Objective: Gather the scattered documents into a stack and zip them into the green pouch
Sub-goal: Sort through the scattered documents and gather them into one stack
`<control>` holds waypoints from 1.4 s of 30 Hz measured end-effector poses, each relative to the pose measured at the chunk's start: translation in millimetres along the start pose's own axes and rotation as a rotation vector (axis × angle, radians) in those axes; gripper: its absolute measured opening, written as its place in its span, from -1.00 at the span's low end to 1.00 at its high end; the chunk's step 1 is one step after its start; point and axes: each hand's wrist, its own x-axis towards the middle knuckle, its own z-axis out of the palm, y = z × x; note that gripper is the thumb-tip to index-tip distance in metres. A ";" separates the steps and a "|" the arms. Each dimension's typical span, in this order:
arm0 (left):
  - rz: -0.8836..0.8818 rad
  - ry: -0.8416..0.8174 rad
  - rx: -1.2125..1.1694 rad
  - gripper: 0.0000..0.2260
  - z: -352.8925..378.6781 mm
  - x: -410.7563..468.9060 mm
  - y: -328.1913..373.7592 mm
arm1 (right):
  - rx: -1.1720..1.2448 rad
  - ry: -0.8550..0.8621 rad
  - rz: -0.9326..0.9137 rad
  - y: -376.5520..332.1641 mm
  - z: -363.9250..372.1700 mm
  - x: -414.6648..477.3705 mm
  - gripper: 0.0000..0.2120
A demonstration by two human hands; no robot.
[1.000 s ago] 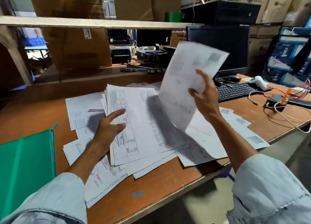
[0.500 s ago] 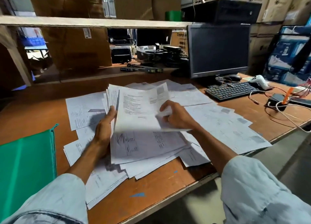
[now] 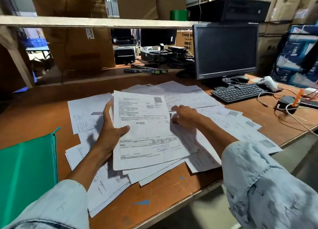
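Observation:
A stack of white printed documents (image 3: 148,135) lies in the middle of the brown table. My left hand (image 3: 110,128) grips the stack's left edge, thumb on the top sheet and fingers along the side. My right hand (image 3: 185,116) rests at the stack's right edge with fingers spread on loose sheets. More loose documents (image 3: 240,125) fan out to the right and others (image 3: 86,113) lie to the left. The green pouch (image 3: 25,173) lies flat at the table's left edge, its zip side facing the papers.
A dark monitor (image 3: 225,51) and black keyboard (image 3: 239,92) stand at the back right. A white scanner (image 3: 268,83), a black adapter (image 3: 286,104) and tangled cables lie at the far right. A wooden shelf (image 3: 96,22) runs overhead. The table's front edge (image 3: 197,194) is near.
My right hand brought the lifted sheet down onto the stack, let go of it and moved to the stack's right edge. My left hand shifted to grip the stack's left side.

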 end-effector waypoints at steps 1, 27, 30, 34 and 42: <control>0.002 -0.011 -0.002 -0.16 0.1 -0.2 0.4 | -0.007 0.004 -0.004 -2.0 -0.9 1.0 -0.55; -0.070 0.120 0.006 -0.45 -1.9 -1.9 7.9 | 1.103 0.407 0.358 73.6 -54.2 -62.9 -0.83; -0.074 0.115 0.005 -0.46 -2.4 -2.2 8.2 | 1.055 0.396 0.348 74.2 -58.6 -69.5 -0.84; -0.083 0.111 -0.001 -0.46 -1.6 -2.8 8.1 | 0.933 0.185 0.255 75.2 -51.3 -75.0 -0.53; -0.080 0.116 -0.003 -0.47 -2.1 -2.4 5.5 | 0.298 1.058 -0.041 66.1 -58.4 -65.8 -0.68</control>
